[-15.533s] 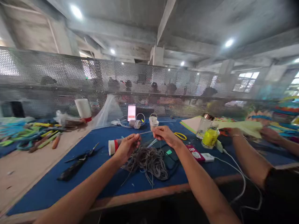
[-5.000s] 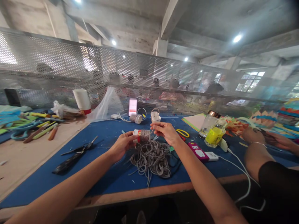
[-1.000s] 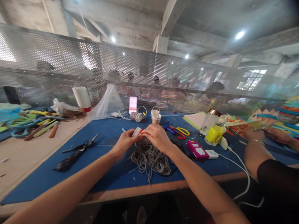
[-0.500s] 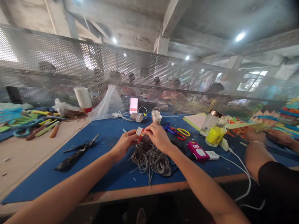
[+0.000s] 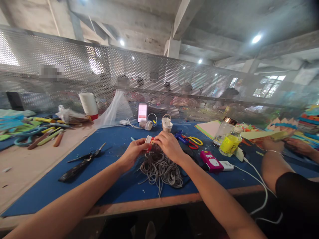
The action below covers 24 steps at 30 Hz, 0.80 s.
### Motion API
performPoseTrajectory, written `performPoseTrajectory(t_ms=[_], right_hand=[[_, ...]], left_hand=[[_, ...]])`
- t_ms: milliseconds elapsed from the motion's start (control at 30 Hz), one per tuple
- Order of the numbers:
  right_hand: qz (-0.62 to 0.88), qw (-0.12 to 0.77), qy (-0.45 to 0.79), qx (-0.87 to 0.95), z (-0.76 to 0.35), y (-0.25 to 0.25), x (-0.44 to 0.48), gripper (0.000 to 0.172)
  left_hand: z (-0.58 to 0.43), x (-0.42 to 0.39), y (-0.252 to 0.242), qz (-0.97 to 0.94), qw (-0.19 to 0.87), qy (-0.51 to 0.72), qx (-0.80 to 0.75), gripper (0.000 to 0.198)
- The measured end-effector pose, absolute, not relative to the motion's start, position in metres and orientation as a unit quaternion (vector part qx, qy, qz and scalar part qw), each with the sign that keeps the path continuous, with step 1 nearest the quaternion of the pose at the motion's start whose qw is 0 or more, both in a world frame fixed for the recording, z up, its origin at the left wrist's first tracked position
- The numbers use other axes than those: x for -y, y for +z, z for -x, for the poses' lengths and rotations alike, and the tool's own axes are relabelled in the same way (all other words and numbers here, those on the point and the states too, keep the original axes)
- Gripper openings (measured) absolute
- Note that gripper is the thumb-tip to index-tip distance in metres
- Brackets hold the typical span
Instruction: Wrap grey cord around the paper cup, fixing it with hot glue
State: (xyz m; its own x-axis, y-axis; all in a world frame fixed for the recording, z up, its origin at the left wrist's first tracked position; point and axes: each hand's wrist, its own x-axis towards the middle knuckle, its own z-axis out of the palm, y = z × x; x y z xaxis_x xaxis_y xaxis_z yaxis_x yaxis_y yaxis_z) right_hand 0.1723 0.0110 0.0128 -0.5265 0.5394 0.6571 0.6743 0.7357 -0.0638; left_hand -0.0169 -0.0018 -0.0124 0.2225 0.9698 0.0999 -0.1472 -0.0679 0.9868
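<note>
My left hand [image 5: 131,154] grips the white end of a small spool [image 5: 149,140] with a red band, held just above the blue mat [image 5: 104,179]. My right hand [image 5: 169,146] is closed over the spool's other end, where grey cord is wound on it. Directly under both hands lies a loose tangle of the same grey cord [image 5: 161,167], its strands running up to the spool.
Black scissors [image 5: 86,156] and a long black tool [image 5: 73,171] lie left. Right are a pink box [image 5: 211,160], white charger [image 5: 226,165] with cable, yellow bottle [image 5: 228,143], glass jar [image 5: 223,130], coloured scissors [image 5: 188,140]. A co-worker's arms [image 5: 271,156] handle paper at right. Perforated screen [image 5: 149,86] behind.
Over the past seconds my right hand came down from pulling the cord and closed over the spool. In the last half second both hands have barely moved.
</note>
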Motion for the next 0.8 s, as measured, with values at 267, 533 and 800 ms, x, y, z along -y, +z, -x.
performPoseTrajectory(t_ms=[267, 533, 800], right_hand=[[0.349, 0.336, -0.095, 0.87, -0.1718, 0.0112, -0.0112, 0.018], [0.344, 0.347, -0.078, 0.869, -0.1722, 0.0096, -0.0134, 0.016], [0.346, 0.347, -0.085, 0.868, -0.1724, 0.0085, -0.0151, 0.017]], left_hand=[[0.0171, 0.0003, -0.0142, -0.536, 0.566, 0.495, -0.385, 0.026], [0.0177, 0.0006, -0.0132, -0.538, 0.561, 0.486, -0.399, 0.025], [0.0182, -0.0006, -0.0127, -0.534, 0.566, 0.484, -0.4, 0.028]])
